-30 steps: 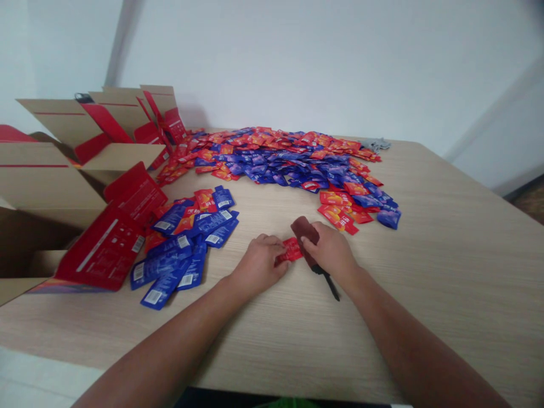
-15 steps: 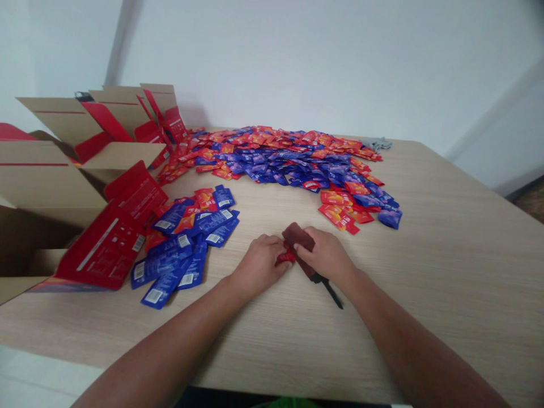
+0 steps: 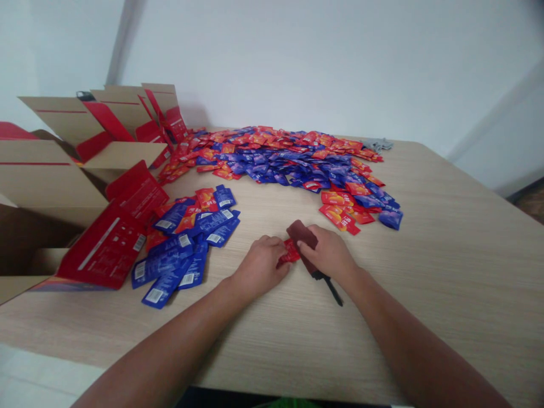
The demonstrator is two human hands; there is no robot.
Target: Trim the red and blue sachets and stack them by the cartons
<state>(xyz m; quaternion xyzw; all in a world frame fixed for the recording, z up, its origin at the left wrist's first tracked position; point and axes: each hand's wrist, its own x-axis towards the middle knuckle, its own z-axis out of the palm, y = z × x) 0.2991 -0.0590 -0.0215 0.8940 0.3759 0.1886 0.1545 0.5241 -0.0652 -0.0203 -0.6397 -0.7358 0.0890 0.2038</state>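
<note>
My left hand (image 3: 262,262) rests at the middle of the table, its fingers closed on a small red sachet (image 3: 291,251) that lies on the wood. Just beside it, my right hand (image 3: 330,250) grips a flat, dark reddish-brown block (image 3: 301,232) with a thin black stem (image 3: 334,292) sticking out toward me. The block's near end overlaps or touches the sachet's right side; which of the two I cannot tell. To the left of my hands lies a loose group of blue and red sachets (image 3: 193,272), several with white barcode labels facing up.
A wide heap of red and blue sachets (image 3: 289,161) stretches along the back of the table (image 3: 446,255). Open cardboard boxes with red flaps (image 3: 102,249) stand along the left side. A grey crumpled thing (image 3: 380,144) lies at the back right, near the wall.
The brown block and my right hand have shifted slightly right, so more of the red sachet shows. My left hand has barely moved.
</note>
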